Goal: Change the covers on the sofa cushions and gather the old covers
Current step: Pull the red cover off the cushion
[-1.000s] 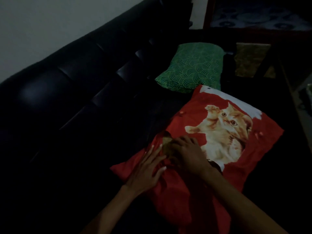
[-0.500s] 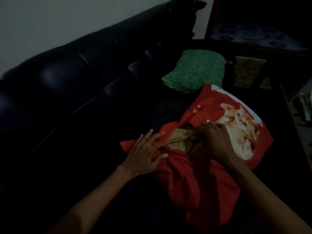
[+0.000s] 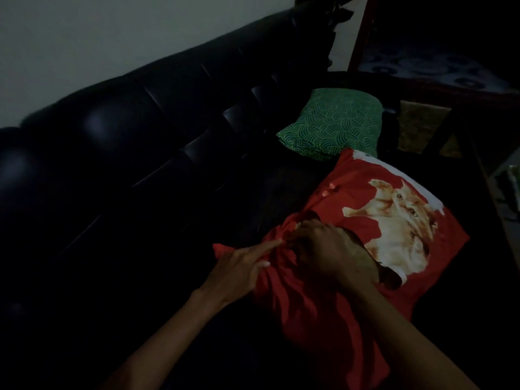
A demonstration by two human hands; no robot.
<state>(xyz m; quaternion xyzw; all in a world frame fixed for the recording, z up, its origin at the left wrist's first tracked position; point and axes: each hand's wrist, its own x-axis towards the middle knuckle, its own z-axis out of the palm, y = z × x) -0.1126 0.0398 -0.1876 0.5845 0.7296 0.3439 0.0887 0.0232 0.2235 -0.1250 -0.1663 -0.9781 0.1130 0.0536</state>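
Note:
A cushion in a red cover with an orange cat print [image 3: 360, 220] lies on the seat of the black sofa [image 3: 140, 164]. My right hand [image 3: 329, 249] is curled over the bunched open edge of the red cover and grips the fabric there. My left hand [image 3: 242, 268] lies beside it on the cover's left edge, index finger stretched toward the opening, other fingers bent into the cloth. A sliver of tan inner cushion shows just above my right hand's knuckles. A second cushion in a green wave-pattern cover [image 3: 334, 125] lies farther along the seat.
The sofa's tufted backrest runs along the left against a pale wall [image 3: 84, 38]. A dark wooden side table with a yellowish panel [image 3: 422, 128] stands past the green cushion. A patterned blue rug [image 3: 422, 66] lies beyond. The room is dim.
My right hand has drawn back toward my left hand, closing most of the gap that showed the tan inner cushion. My left hand went from flat fingers to a pointing, partly curled pose.

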